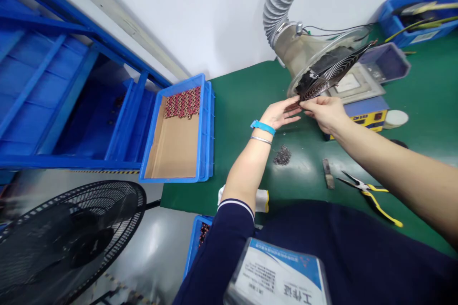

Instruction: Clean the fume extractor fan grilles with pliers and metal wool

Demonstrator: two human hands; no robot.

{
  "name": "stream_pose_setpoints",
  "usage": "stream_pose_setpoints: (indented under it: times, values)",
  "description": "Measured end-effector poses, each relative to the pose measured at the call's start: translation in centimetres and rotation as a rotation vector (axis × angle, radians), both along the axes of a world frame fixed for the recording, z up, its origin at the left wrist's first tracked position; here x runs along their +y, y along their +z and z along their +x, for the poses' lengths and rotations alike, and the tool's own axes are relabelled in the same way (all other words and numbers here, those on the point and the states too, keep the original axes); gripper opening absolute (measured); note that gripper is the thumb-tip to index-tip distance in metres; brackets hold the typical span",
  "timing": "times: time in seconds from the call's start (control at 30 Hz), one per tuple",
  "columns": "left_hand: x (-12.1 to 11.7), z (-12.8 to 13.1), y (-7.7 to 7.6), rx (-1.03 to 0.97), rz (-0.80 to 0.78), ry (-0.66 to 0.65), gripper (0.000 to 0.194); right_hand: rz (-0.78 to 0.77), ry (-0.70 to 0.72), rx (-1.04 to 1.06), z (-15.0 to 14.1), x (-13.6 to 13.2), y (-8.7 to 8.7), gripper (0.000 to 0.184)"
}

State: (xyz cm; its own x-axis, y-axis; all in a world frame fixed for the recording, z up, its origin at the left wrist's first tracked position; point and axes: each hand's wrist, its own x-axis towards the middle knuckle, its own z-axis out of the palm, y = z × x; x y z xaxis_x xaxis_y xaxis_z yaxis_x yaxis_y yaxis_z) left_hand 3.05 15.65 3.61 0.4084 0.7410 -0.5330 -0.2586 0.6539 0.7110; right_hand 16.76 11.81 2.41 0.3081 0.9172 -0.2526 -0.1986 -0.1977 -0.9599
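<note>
My left hand (281,113), with a blue band and a thin bracelet at the wrist, reaches forward; its index fingertip meets my right fingertips while the other fingers extend. My right hand (326,110) is closed in a pinch there. Whatever sits between the fingertips is too small or hidden to make out. Just above them is the lower edge of a black fan with a ringed wire guard (331,76), set before a clear extraction hood (298,50). Below the hands lies a small heap of tiny dark metal pieces (282,156) on the green table (243,100).
A blue crate (205,152) with rows of small red and copper-coloured parts stands at left. Yellow-handled pliers (365,188) and a flat metal piece (328,174) lie near my right forearm. A blue-yellow box (374,119) stands behind; a large black fan (78,238) is at lower left.
</note>
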Motion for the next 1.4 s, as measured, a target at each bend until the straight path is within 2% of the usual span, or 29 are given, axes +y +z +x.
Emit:
stream_pose_setpoints:
  times: [0.13,0.3,0.47,0.63,0.7,0.77,0.93,1.1,1.27,1.4]
  values:
    - [-0.1,-1.0,0.7,0.091,0.096,-0.083,0.009,0.010,0.022,-0.119,0.0,-0.2,-0.1,0.019]
    - [-1.2,-0.8,1.3,0.228,0.257,-0.027,0.006,0.023,0.040,-0.161,0.0,-0.3,-0.2,0.019]
    - [-1.5,-0.3,1.0,0.386,0.395,-0.004,0.004,0.018,0.086,-0.162,0.0,-0.3,-0.2,0.021]
    - [-1.0,-0.3,0.1,0.493,0.760,0.039,0.006,0.046,0.117,-0.093,0.0,0.1,-0.2,0.023]
    - [-1.1,-0.4,-0.2,0.512,0.859,0.057,0.005,0.079,0.130,-0.070,0.2,0.2,-0.3,0.023]
    - [-1.3,-0.6,-0.4,0.480,0.861,0.032,0.003,0.107,0.128,-0.076,0.3,0.1,-0.3,0.024]
    - [-1.3,-1.1,-0.2,0.402,0.777,-0.082,0.022,0.142,0.125,-0.098,0.3,0.0,-0.2,0.028]
    - [-0.7,-1.4,0.3,0.399,0.800,-0.102,0.018,0.177,0.132,-0.113,0.3,-0.2,0.1,0.029]
    - [0.0,-1.2,0.3,0.313,0.779,-0.133,0.026,0.263,0.191,-0.134,0.9,-0.8,0.8,0.030]
    - [0.6,-1.0,-0.1,0.329,0.826,-0.126,0.022,0.274,0.219,-0.298,0.7,-0.7,0.8,0.028]
